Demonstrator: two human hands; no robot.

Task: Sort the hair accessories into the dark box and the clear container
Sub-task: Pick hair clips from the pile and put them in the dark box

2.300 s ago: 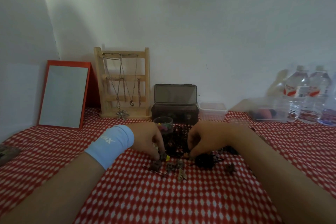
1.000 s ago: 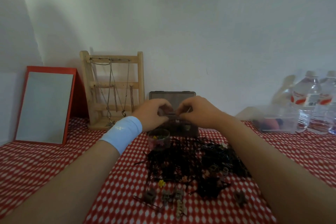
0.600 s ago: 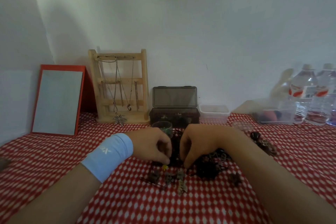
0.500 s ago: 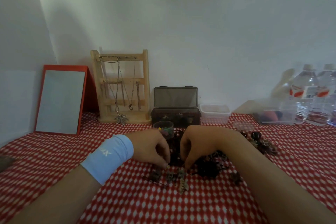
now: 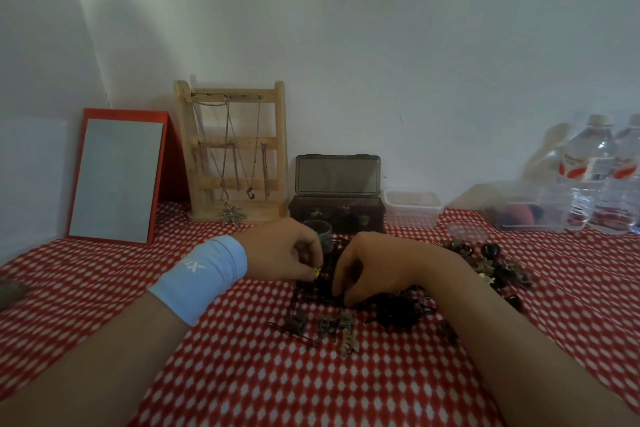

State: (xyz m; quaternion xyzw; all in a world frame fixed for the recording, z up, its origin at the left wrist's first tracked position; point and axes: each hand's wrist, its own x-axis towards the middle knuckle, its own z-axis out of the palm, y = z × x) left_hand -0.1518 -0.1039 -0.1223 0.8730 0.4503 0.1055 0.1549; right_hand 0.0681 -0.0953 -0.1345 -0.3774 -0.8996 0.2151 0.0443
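Over the pile [image 5: 363,291], both hands again, left hand [image 5: 284,253] perhaps pinching yellow piece [image 5: 316,272].

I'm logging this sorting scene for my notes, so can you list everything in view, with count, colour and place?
Dark box: one, lid open, back centre.
Clear container: one, right of the dark box.
Hair accessories: a pile, mostly black and brown, on the cloth under the hands; count unclear.
Small round cup: one, in front of the dark box.
Mirror: one, red frame, back left.
Necklace rack: one, wooden, beside the mirror.
Water bottles: two, clear, far right.
Tablecloth: one, red and white.
Left hand: blue wristband, pinching a small yellow piece.
Right hand: fingertips in the pile.
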